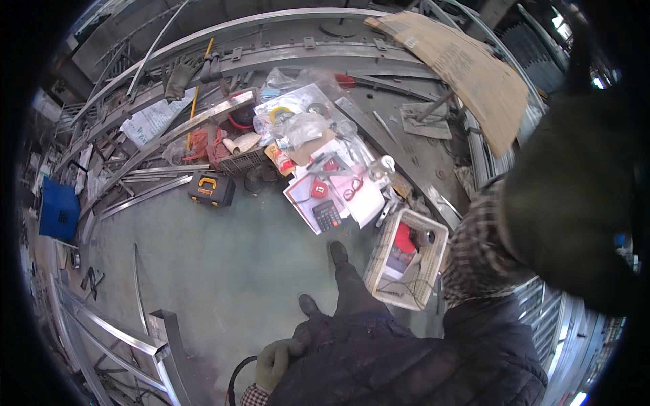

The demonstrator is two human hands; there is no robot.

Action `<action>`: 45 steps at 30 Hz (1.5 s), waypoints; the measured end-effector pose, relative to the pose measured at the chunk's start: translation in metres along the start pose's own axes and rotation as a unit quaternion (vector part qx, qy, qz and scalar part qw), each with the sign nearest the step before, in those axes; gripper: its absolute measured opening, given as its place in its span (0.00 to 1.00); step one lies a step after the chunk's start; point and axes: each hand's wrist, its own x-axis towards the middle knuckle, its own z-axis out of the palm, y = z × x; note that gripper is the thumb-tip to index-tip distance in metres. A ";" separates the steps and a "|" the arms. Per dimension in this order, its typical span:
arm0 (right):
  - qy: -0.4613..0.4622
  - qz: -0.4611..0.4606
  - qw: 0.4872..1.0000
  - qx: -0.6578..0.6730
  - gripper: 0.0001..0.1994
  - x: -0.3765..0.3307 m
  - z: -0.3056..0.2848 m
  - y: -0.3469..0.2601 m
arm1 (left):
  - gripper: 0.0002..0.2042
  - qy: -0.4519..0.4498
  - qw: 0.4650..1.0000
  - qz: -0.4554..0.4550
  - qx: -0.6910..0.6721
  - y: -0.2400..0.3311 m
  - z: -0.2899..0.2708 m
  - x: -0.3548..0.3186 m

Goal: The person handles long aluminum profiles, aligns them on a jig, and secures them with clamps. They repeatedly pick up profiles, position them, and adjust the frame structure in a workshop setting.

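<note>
Workshop floor (pixel 223 264), cluttered | left hand (pixel 276 362) gloved, curled near black hose (pixel 235 379), grip unclear | right hand (pixel 575 196) blurred, can't tell | risk: tripping on basket (pixel 433 267), steel bars (pixel 145 196) near feet.

Open green floor (pixel 203 257) spreads ahead and to the left, a wide lane with only a thin curved strip (pixel 139 284) lying across it. Straight ahead a heap of papers and bags (pixel 318 155) blocks the way, a black and yellow case (pixel 212 189) at its left edge. A white wire basket (pixel 406 260) crowds the right side. Metal frames (pixel 122 338) hem the lower left; the far right is probably blocked, too dark to tell.
</note>
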 end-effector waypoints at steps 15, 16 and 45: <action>-0.425 0.829 0.297 -0.211 0.32 -0.700 -0.060 0.349 | 0.28 0.152 0.948 -0.273 -0.051 -0.021 0.108 0.139; -0.356 0.853 0.297 -0.240 0.33 -0.718 -0.056 0.353 | 0.28 0.140 0.947 -0.283 -0.055 -0.022 0.111 0.144; -0.942 0.024 0.138 0.306 0.19 -0.373 0.136 -0.132 | 0.24 0.177 0.968 -0.090 0.154 -0.079 0.039 -0.022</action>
